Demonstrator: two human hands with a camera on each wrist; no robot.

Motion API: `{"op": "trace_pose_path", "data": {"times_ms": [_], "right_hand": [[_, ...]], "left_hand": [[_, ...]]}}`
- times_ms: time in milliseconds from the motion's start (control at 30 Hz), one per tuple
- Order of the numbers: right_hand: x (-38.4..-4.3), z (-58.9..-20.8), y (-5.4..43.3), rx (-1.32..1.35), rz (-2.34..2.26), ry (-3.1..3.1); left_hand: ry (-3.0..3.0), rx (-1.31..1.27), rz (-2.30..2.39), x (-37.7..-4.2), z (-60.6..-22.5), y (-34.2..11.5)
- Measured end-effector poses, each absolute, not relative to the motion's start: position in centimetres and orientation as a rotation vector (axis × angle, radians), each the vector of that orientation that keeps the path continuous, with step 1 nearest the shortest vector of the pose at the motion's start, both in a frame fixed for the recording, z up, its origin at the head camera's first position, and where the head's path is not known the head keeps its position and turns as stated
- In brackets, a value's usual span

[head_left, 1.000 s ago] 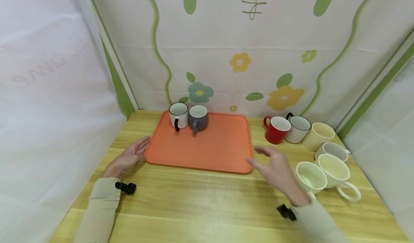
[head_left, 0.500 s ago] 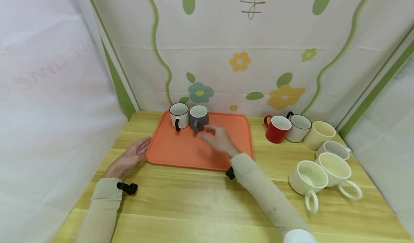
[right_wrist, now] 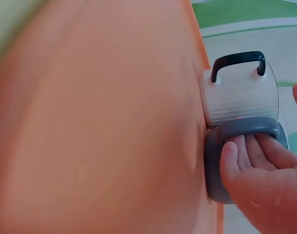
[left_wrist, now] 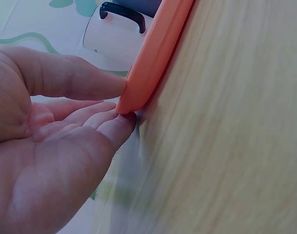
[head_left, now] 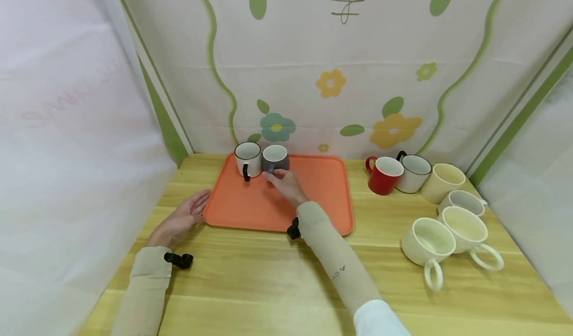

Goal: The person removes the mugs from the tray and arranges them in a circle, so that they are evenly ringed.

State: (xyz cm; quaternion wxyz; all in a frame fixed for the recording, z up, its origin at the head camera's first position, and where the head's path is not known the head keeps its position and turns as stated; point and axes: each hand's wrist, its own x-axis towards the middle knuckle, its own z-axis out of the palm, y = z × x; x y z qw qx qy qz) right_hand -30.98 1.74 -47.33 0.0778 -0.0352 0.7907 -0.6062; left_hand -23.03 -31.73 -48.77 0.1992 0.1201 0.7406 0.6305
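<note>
An orange tray [head_left: 233, 207] lies on the wooden table, with a white black-rimmed mug [head_left: 248, 160] and a grey mug [head_left: 275, 159] side by side at its back left. My left hand [head_left: 181, 216] pinches the tray's left edge, thumb on the rim and fingers at its outer underside in the left wrist view. My right hand [head_left: 286, 184] reaches over the tray to the grey mug. In the right wrist view its fingers [right_wrist: 265, 151] curl into the loop of that mug's handle [right_wrist: 241, 126], while the thumb stands apart. Both mugs are upright.
On the table's right stand a red mug [head_left: 384, 175], another black-rimmed white mug [head_left: 413, 173], a pale yellow mug [head_left: 443, 183] and several cream or white mugs [head_left: 427, 246]. A printed cloth [head_left: 304, 92] hangs behind the table.
My right hand has swung left from beside the tray's right edge to the grey mug's handle. The left hand stays at the tray's edge. The mugs have kept their places.
</note>
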Motion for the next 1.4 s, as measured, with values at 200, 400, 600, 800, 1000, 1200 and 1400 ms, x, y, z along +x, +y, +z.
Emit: {"op": "trace_pose_path", "data": {"times_ms": [200, 400, 600, 800, 1000, 1200, 1400], "right_hand": [[-30.6, -47.0, 1.6, 0.008, -1.879, 2.277], [-29.1, -46.3, 1.8, 0.134, -2.001, 2.043], [-27.3, -45.3, 2.5, 0.226, -2.106, 1.87], [-24.9, -44.1, 4.2, 0.362, -2.194, 1.734], [-21.8, -43.5, 6.3, 0.399, -2.293, 1.745], [-19.3, -43.0, 9.4, 0.446, -2.372, 1.778], [-17.5, -43.4, 13.4, 0.538, -2.387, 1.853]], "left_hand": [[2.075, 0.338, 1.764, -22.9, -48.7, -31.6], [2.105, 0.334, 1.73, -22.9, -48.6, -31.7], [2.113, 0.332, 1.723, -22.8, -48.8, -31.7], [2.106, 0.346, 1.725, -22.6, -48.7, -31.8], [2.113, 0.362, 1.727, -22.6, -48.6, -32.0], [2.101, 0.371, 1.738, -22.7, -48.6, -32.1], [2.082, 0.374, 1.75, -22.6, -48.7, -32.1]]}}
